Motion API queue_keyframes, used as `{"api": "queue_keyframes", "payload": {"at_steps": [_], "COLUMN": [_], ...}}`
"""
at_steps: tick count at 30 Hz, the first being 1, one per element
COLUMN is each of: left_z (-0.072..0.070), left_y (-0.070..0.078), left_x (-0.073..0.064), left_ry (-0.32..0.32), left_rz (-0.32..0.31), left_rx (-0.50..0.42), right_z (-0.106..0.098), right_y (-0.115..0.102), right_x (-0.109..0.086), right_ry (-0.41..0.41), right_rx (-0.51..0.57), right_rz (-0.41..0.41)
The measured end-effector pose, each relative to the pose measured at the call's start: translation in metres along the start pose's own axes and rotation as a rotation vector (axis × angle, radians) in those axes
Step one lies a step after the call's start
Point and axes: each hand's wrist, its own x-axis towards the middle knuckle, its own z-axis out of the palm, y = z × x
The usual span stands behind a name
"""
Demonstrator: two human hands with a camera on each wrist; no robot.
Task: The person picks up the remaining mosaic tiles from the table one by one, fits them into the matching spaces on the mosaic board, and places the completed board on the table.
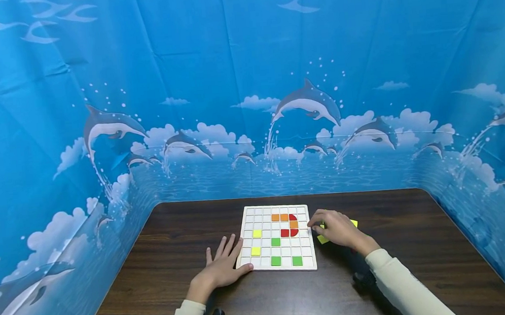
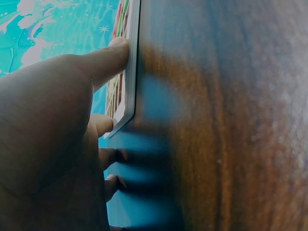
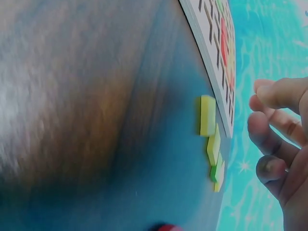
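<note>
A white grid board (image 1: 305, 264) lies on the table, bearing several coloured tiles: orange squares (image 1: 275, 217), a red square (image 1: 284, 233) with red rounded pieces, yellow squares (image 1: 257, 233) and green squares (image 1: 275, 241). My left hand (image 1: 223, 267) rests at the board's left edge with fingers spread, its thumb (image 2: 113, 55) on the near left rim. Just off the board's right edge hovers my right hand (image 1: 338, 227), fingers loosely bent. Its thumb and forefinger (image 3: 263, 86) come close together; no piece shows between them. Loose yellow tiles (image 3: 208, 115) lie beneath it.
A green tile (image 3: 214, 173) lies among the loose yellow ones. Something red (image 3: 169, 227) shows at the lower edge of the right wrist view. The dark wooden table (image 1: 178, 232) ends against a blue dolphin-print curtain (image 1: 213, 106) at the back and sides.
</note>
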Motion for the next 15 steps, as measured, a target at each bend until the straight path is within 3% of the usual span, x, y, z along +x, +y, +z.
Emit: {"api": "queue_keyframes", "payload": {"at_steps": [11, 15], "left_z": [-0.005, -0.005], "left_y": [0.007, 0.006], "left_x": [-0.002, -0.003], "left_ry": [-0.031, -0.012], "left_rz": [-0.034, -0.006], "left_rx": [0.033, 0.015], "right_z": [-0.008, -0.009], "right_y": [0.021, 0.027], "right_x": [0.007, 0.011], "right_ry": [0.092, 0.125], "right_rx": [-0.069, -0.105], "right_rz": [0.110, 0.143]}}
